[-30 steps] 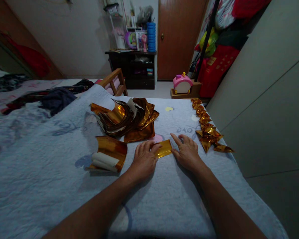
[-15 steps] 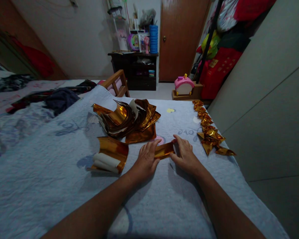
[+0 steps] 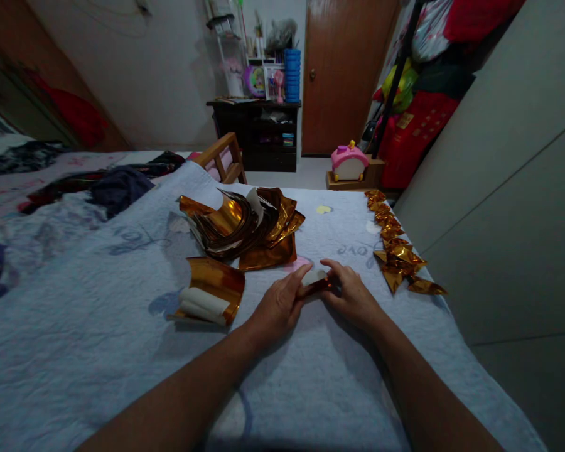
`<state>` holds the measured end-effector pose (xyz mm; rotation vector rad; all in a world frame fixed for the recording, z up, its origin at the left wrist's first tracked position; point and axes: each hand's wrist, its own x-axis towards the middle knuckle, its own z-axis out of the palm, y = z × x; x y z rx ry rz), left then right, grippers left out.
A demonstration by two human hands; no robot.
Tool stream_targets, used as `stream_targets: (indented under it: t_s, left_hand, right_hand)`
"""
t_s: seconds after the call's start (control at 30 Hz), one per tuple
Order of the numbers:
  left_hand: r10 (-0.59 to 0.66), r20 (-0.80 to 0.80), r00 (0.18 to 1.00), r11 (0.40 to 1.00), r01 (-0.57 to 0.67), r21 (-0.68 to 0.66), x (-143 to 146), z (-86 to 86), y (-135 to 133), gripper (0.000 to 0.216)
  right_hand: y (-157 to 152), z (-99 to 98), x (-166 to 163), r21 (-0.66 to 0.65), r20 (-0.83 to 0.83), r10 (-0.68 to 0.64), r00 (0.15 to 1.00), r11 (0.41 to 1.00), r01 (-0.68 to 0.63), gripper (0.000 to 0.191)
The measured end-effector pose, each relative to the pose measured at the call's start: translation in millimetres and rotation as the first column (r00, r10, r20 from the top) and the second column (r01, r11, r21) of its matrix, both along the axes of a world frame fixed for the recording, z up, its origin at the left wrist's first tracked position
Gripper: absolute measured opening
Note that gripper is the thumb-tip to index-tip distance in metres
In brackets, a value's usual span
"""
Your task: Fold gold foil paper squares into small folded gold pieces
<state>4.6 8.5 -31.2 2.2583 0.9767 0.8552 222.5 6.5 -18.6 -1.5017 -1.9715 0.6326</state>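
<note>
Between my two hands is a small folded sheet of gold foil paper (image 3: 314,287), its white underside facing up along the far part and a gold strip along the near edge. My left hand (image 3: 282,302) grips its left end, and my right hand (image 3: 351,290) pinches its right end with thumb and fingers. To the left lies a curled sheet of gold paper (image 3: 216,280) with its white back rolled inward. Beyond it sits a thick, fanned stack of gold sheets (image 3: 226,220). Folded gold pieces (image 3: 400,258) form a row at the right edge of the bed.
A pale blue patterned bedcover (image 3: 136,351) lies under everything. Dark clothes (image 3: 122,188) are heaped at the left. A wooden chair (image 3: 221,157) stands past the far edge, near a pink toy (image 3: 349,162). A pale cabinet (image 3: 508,220) borders the right side.
The gold paper between my hands has turned or folded, so white now shows where gold faced up. My hands have drawn slightly closer together around it.
</note>
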Motion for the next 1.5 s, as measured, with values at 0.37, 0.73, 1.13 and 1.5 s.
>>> stream_targets:
  t_s: [0.37,0.73,1.13,1.5]
  left_hand:
    - [0.123,0.216,0.969,0.957,-0.058,-0.285,-0.8,23.7,0.8,0.071]
    - [0.277,0.549,0.789,0.758,0.172,-0.63,2.1,29.2,3.8,0.056]
    - [0.264,0.411,0.873,0.843,-0.002,-0.538,-0.5,23.9,9.4,0.026]
    - [0.416,0.478,0.774,0.654,0.111,-0.748,6.6,28.9,6.0,0.025]
  right_hand:
    - [1.3,3.6,0.7,0.098,-0.207,0.038,0.978,0.995,-0.017,0.022]
    - [-4.7,27.1,-5.6,-0.119,-0.482,0.114,0.869,0.974,-0.194,0.014]
    - [-5.7,22.4,-8.8,-0.204,-0.656,0.028,0.754,0.956,-0.212,0.024]
    - [-5.7,20.7,-5.1,-0.239,-0.738,-0.049,0.673,0.952,-0.193,0.022]
